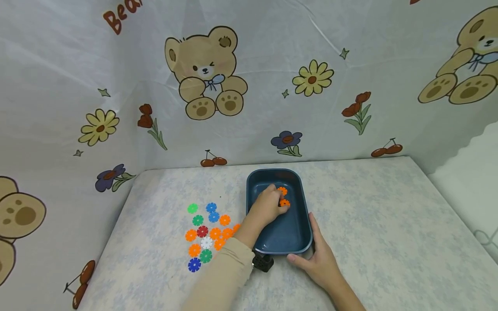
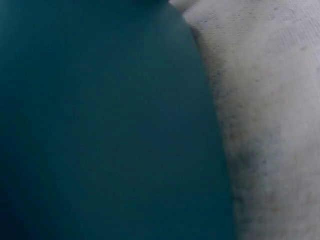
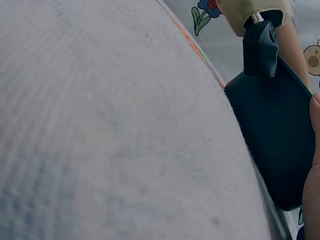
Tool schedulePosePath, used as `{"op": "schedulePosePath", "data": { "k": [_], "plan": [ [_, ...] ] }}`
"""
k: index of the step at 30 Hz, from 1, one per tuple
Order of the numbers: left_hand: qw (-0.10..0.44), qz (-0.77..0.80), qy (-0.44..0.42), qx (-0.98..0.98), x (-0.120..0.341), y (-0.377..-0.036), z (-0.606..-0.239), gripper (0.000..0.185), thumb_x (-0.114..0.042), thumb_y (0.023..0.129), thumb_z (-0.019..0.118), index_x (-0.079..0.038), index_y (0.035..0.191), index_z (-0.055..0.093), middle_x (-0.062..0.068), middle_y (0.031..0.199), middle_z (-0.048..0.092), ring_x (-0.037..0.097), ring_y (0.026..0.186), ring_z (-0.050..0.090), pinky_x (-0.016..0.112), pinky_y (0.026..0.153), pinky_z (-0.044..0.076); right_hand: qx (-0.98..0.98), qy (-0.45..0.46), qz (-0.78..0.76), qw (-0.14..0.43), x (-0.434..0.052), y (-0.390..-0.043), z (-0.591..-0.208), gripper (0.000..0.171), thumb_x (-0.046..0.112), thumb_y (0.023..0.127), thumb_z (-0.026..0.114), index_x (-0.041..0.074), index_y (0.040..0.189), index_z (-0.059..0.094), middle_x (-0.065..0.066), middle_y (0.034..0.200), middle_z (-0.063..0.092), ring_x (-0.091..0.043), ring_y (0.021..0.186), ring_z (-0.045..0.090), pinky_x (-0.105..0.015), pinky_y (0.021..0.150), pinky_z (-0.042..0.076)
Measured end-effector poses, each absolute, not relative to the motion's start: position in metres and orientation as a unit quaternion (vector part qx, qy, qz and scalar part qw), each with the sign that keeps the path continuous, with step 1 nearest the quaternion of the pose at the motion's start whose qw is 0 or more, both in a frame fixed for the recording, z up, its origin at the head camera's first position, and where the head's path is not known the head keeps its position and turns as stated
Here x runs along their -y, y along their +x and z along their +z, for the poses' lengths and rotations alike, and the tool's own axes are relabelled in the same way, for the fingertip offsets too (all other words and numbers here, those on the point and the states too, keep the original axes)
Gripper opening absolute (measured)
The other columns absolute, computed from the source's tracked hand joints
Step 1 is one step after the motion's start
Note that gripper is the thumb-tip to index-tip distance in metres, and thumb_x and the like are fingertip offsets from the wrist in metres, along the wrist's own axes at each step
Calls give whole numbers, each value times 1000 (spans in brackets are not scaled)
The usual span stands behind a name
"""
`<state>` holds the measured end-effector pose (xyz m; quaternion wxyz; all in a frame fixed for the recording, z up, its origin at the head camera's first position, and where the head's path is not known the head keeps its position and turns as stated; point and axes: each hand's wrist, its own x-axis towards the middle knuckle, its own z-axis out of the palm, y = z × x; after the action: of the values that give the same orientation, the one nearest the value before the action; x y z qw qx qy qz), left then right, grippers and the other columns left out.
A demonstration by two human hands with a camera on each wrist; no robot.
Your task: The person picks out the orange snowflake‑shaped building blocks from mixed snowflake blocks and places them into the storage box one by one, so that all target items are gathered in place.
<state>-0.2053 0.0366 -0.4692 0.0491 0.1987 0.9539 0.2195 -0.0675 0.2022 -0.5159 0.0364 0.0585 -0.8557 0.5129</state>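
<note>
A dark blue rectangular plastic box (image 1: 285, 235) lies on the table with its open top facing up. My left hand (image 1: 267, 204) reaches into it, thumb and fingers pinching an orange snowflake disc (image 1: 285, 203). Another orange disc (image 1: 282, 190) lies just beyond the fingertips. At the near right corner, my right hand (image 1: 323, 261) holds the box, thumb on the near end and fingers along the right side. The left wrist view is filled mostly by the box's blurred blue surface (image 2: 115, 125). In the right wrist view, the right thumb (image 3: 315, 120) lies against the box wall (image 3: 272, 135).
Left of the box, several flower-shaped discs lie scattered: orange (image 1: 194, 250), green (image 1: 205, 256), blue (image 1: 211, 207), red (image 1: 202, 231) and white (image 1: 206, 242). The left sleeve overlaps the nearest ones. A black wrist camera (image 1: 263, 262) hangs by the box's near edge. Behind stands a bear-printed cloth (image 1: 256, 77).
</note>
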Motion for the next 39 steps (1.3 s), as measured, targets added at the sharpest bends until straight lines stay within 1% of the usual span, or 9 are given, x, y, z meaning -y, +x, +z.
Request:
{"op": "schedulePosePath", "data": {
  "k": [10,15,19,24,27,29,32,35,39],
  "plan": [
    [42,208,203,-956,-38,-205,-471,28,-33,90,74,-9,105,73,2,95,53,12,77,55,24,69,48,858,58,508,36,-202,-68,-515,122,28,75,88,36,159,0,-9,166,16,-8,148,22,2,104,18],
    [35,210,199,-957,-38,-205,-472,30,-30,91,73,-9,112,73,1,95,54,13,79,56,24,70,48,860,60,506,37,-201,-68,-514,122,28,75,88,35,159,0,-9,166,16,-7,147,22,2,104,17],
    [32,211,197,-957,-37,-206,-473,30,-29,92,72,-9,113,72,1,94,53,13,79,56,24,70,48,861,60,504,37,-201,-68,-513,122,28,75,88,35,159,0,-9,166,16,-5,147,21,3,103,17],
    [31,218,200,-955,-37,-207,-472,30,-28,92,71,-8,115,72,2,94,53,13,79,56,24,69,48,863,59,501,35,-201,-68,-514,122,28,75,88,35,159,-1,-9,166,16,-10,148,22,3,103,16],
    [20,236,208,-949,-35,-206,-465,31,-27,92,71,-7,117,71,3,98,55,15,83,59,23,72,50,864,61,498,37,-201,-68,-514,122,28,75,88,35,159,-1,-9,166,16,-12,148,23,3,103,16],
    [11,253,215,-943,-33,-204,-458,34,-25,93,71,-8,121,70,4,102,57,15,84,60,23,73,51,864,62,498,38,-201,-68,-514,123,28,74,88,35,159,0,-10,166,17,-10,148,22,3,103,16],
    [2,286,222,-932,-27,-199,-446,37,-25,94,70,-10,127,67,5,105,57,14,84,58,21,71,49,863,64,499,40,-201,-68,-515,123,29,74,88,34,160,0,-10,166,17,-3,147,21,3,104,17],
    [0,316,220,-923,-18,-192,-432,38,-27,95,68,-15,130,65,5,106,56,13,83,54,20,69,46,864,62,497,41,-201,-68,-515,123,30,74,88,35,159,0,-10,166,17,4,145,19,3,104,16],
    [-4,356,202,-912,4,-180,-417,36,-28,96,67,-18,131,64,6,108,56,17,89,54,22,69,46,867,56,494,41,-201,-68,-516,123,32,74,88,35,159,0,-9,166,17,4,145,18,3,104,16]
  ]
}}
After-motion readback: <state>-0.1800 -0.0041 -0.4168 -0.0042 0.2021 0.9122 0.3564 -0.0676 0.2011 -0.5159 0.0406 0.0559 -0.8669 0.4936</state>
